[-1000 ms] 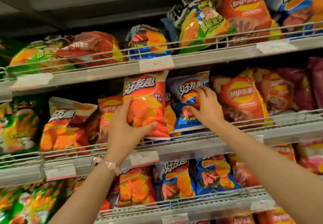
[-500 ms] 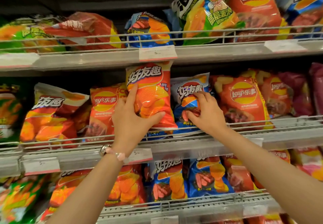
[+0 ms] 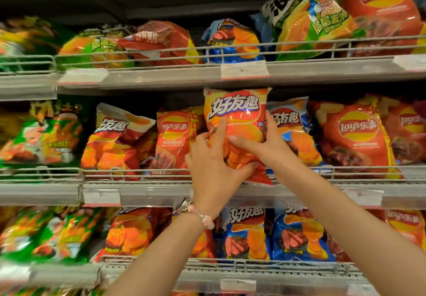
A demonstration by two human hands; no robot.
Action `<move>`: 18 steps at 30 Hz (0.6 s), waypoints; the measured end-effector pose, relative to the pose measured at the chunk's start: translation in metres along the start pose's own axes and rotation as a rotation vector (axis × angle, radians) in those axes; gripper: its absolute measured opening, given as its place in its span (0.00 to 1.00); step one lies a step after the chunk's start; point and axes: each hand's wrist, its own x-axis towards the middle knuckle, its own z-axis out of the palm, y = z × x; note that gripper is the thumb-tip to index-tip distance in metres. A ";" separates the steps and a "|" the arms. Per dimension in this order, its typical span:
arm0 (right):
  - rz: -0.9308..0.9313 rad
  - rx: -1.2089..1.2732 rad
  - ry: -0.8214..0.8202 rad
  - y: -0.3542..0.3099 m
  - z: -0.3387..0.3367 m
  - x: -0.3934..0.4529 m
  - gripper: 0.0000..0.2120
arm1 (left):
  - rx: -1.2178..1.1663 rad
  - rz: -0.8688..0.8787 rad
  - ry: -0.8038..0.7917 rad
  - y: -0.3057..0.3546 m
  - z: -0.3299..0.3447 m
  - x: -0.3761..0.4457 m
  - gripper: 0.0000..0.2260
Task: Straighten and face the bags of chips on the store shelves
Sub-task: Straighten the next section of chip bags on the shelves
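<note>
An orange ridged-chip bag (image 3: 237,111) stands upright at the front of the middle shelf (image 3: 138,190), its top touching the shelf above. My left hand (image 3: 214,166) grips its lower left, thumb under the bag and index finger up its front. From the right, my right hand (image 3: 272,145) holds the same bag, fingers laid across the front and thumb up along its right edge. A blue bag (image 3: 290,120) of the same brand stands just behind and to the right, partly hidden by my right hand.
Red Lay's bags (image 3: 173,134) (image 3: 355,134) flank the pair on the middle shelf. On the top shelf (image 3: 161,76), red (image 3: 161,42), blue (image 3: 232,39) and green (image 3: 306,18) bags lean at angles behind a wire rail. More bags fill the lower shelf (image 3: 253,270).
My right hand has left the blue bag and now holds the orange bag's right side. The orange bag has been turned more upright between both hands.
</note>
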 end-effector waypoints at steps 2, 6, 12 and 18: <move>-0.003 0.008 0.048 0.001 0.004 -0.001 0.46 | 0.021 0.006 0.005 0.000 -0.001 -0.001 0.45; -0.015 -0.027 0.127 0.003 0.007 -0.001 0.46 | 0.034 0.028 -0.096 0.001 -0.012 -0.003 0.47; -0.036 -0.050 0.214 0.006 -0.009 0.003 0.47 | -0.162 -0.110 -0.034 -0.042 -0.045 0.015 0.38; -0.045 -0.029 0.215 0.013 -0.018 0.005 0.48 | -0.002 -0.399 -0.179 -0.101 -0.045 0.058 0.53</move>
